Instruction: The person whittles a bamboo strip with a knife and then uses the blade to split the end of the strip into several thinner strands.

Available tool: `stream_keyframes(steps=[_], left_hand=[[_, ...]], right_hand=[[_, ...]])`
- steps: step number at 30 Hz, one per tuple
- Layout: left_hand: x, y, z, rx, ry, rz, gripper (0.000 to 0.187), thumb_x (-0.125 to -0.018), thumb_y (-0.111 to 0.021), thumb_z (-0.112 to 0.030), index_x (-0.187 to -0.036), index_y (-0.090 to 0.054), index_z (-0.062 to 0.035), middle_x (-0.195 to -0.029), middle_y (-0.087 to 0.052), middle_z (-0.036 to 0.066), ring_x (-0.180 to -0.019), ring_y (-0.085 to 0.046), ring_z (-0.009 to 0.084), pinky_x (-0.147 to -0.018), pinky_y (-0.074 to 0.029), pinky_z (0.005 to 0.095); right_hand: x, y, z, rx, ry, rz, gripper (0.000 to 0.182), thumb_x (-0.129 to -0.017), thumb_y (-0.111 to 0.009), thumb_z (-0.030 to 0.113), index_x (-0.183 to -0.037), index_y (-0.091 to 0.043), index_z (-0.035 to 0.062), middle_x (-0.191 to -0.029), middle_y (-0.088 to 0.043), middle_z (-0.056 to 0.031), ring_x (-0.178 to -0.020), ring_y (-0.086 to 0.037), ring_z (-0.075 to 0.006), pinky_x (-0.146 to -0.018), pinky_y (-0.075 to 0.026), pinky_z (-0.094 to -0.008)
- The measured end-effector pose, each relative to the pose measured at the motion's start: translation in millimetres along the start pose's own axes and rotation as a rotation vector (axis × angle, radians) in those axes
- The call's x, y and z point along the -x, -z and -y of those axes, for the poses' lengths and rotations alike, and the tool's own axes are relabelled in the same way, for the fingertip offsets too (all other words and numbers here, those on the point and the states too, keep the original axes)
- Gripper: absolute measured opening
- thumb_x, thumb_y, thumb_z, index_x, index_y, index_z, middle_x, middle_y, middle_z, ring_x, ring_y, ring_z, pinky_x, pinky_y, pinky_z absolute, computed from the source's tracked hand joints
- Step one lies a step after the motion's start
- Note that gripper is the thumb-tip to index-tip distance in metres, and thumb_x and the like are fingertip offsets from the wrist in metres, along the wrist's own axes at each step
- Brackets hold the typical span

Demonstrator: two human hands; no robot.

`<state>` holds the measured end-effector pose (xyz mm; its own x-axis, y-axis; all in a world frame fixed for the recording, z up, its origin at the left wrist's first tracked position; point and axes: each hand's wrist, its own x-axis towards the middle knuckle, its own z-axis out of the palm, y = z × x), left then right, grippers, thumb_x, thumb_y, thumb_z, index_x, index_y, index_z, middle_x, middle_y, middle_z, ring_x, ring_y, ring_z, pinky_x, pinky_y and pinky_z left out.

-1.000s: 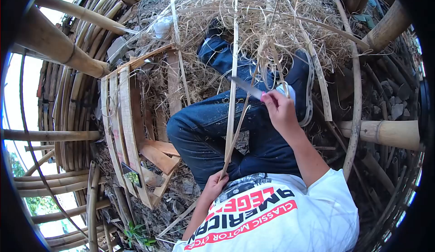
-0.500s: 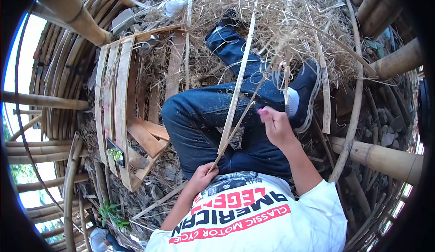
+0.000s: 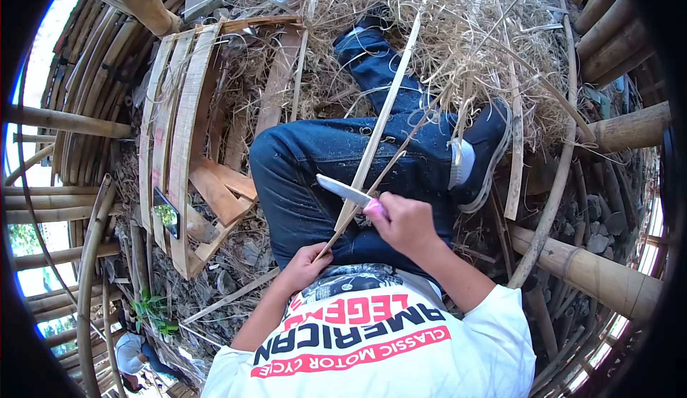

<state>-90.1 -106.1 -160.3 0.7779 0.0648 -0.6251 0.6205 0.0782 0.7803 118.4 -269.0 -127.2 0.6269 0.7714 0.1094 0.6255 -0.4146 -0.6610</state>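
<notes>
**Two hands, one knife, one bamboo strip**

Head view: one person sits with two legs in blue jeans (image 3: pixel 322 162) stretched over a heap of dry bamboo shavings (image 3: pixel 458 33). One long bamboo strip (image 3: pixel 383 123) runs from the lap up across the knees and into the shavings; a thinner sliver splits away beside it lower down. The left hand (image 3: pixel 304 266) is closed around the strip's near end, just above the white printed shirt (image 3: pixel 372 341). The right hand (image 3: pixel 404 223) is clenched on the pink handle of one knife (image 3: pixel 345 190), whose blade lies across the strip at about thigh level, touching it. One dark shoe (image 3: pixel 490 148) with a white sock shows on the right foot. To the left lies one wooden slatted frame (image 3: pixel 179 133) holding loose boards and one phone (image 3: pixel 166 213) propped against its slats. Thick bamboo poles (image 3: pixel 594 273) ring the seat; I count at least three on the right.
</notes>
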Motion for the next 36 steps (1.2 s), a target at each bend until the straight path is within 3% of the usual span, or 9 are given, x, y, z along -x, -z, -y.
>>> stream_keyframes(steps=[3,6,10,15,17,22,26,29,36], left_hand=[[0.1,-1.9,-6.6,0.025,0.013,-0.015,0.013,-0.093,-0.056,-0.014,-0.087,-0.054,-0.0018,-0.072,-0.045,-0.007,-0.07,-0.04,0.0044,-0.062,-0.035,0.0237],[2.2,0.2,-5.6,-0.032,0.003,0.001,0.015,-0.093,-0.055,-0.015,-0.087,-0.054,-0.0018,-0.071,-0.044,-0.006,-0.069,-0.04,0.0046,-0.061,-0.035,0.0238],[0.9,5.6,-8.1,0.116,0.115,0.072,0.015,-0.094,-0.054,-0.019,-0.09,-0.055,-0.0043,-0.068,-0.042,-0.006,-0.062,-0.037,0.0055,-0.056,-0.032,0.0224],[-1.2,8.8,-13.6,0.098,0.148,0.142,0.018,-0.095,-0.053,-0.021,-0.089,-0.053,-0.0038,-0.07,-0.045,-0.005,-0.065,-0.04,0.0064,-0.059,-0.036,0.0249],[-2.1,5.4,-13.3,-0.047,-0.023,0.093,0.018,-0.093,-0.057,-0.021,-0.089,-0.052,-0.0039,-0.072,-0.043,-0.005,-0.067,-0.038,0.0063,-0.059,-0.034,0.0237],[-0.8,4.7,-11.6,-0.073,0.032,0.075,0.019,-0.088,-0.065,-0.017,-0.087,-0.051,-0.0039,-0.073,-0.044,-0.003,-0.069,-0.039,0.0073,-0.061,-0.035,0.0243],[-0.7,2.8,-14.3,-0.141,0.057,0.053,0.021,-0.084,-0.07,-0.013,-0.087,-0.05,-0.0041,-0.073,-0.044,-0.002,-0.067,-0.039,0.0076,-0.059,-0.036,0.0252],[-1.4,1.6,-17.1,-0.158,0.053,0.042,0.024,-0.082,-0.072,-0.011,-0.088,-0.05,-0.004,-0.072,-0.045,-0.002,-0.067,-0.041,0.008,-0.059,-0.038,0.0259],[0.3,-0.7,-18.6,-0.103,0.045,-0.005,0.024,-0.081,-0.073,-0.007,-0.091,-0.051,-0.0033,-0.067,-0.045,-0.004,-0.061,-0.042,0.0048,-0.054,-0.034,0.0233]], right_hand=[[-2.0,2.9,-0.3,0.031,-0.097,0.093,0.039,-0.091,-0.057,0.041,-0.071,-0.055,0.0076,-0.057,-0.057,-0.0153,-0.054,-0.06,-0.0355,-0.047,-0.045,-0.0437],[-12.6,9.8,-21.1,0.129,-0.208,-0.018,0.042,-0.091,-0.057,0.044,-0.071,-0.058,0.0078,-0.054,-0.059,-0.0138,-0.049,-0.061,-0.0333,-0.044,-0.046,-0.0431],[6.3,-8.4,-7.8,0.074,0.005,0.072,0.041,-0.091,-0.056,0.043,-0.072,-0.059,0.0076,-0.054,-0.059,-0.0129,-0.048,-0.061,-0.0309,-0.046,-0.048,-0.0416],[1.0,-7.5,-25.0,0.193,-0.092,0.093,0.044,-0.09,-0.056,0.048,-0.07,-0.059,0.0093,-0.054,-0.06,-0.0121,-0.05,-0.062,-0.0309,-0.046,-0.048,-0.041],[-3.7,-3.7,-39.4,0.148,-0.114,0.017,0.044,-0.09,-0.055,0.05,-0.07,-0.059,0.0104,-0.054,-0.058,-0.0136,-0.051,-0.062,-0.0322,-0.045,-0.047,-0.0425],[-2.7,-4.0,-29.8,0.051,-0.124,-0.003,0.043,-0.09,-0.059,0.043,-0.066,-0.056,0.0078,-0.053,-0.055,-0.0153,-0.053,-0.06,-0.0363,-0.046,-0.045,-0.0451],[-6.9,-3.7,-46.6,0.145,-0.119,0.006,0.042,-0.09,-0.059,0.042,-0.066,-0.055,0.0074,-0.055,-0.056,-0.017,-0.053,-0.06,-0.0373,-0.046,-0.045,-0.0461],[-12.5,-2.2,-57.2,0.103,-0.168,-0.059,0.044,-0.09,-0.057,0.046,-0.068,-0.057,0.0079,-0.053,-0.058,-0.0147,-0.052,-0.061,-0.0348,-0.045,-0.047,-0.0444],[-15.6,-2.8,-27.9,0.08,-0.039,0.029,0.044,-0.089,-0.059,0.046,-0.066,-0.056,0.009,-0.051,-0.055,-0.0117,-0.048,-0.059,-0.0315,-0.043,-0.045,-0.0402]])
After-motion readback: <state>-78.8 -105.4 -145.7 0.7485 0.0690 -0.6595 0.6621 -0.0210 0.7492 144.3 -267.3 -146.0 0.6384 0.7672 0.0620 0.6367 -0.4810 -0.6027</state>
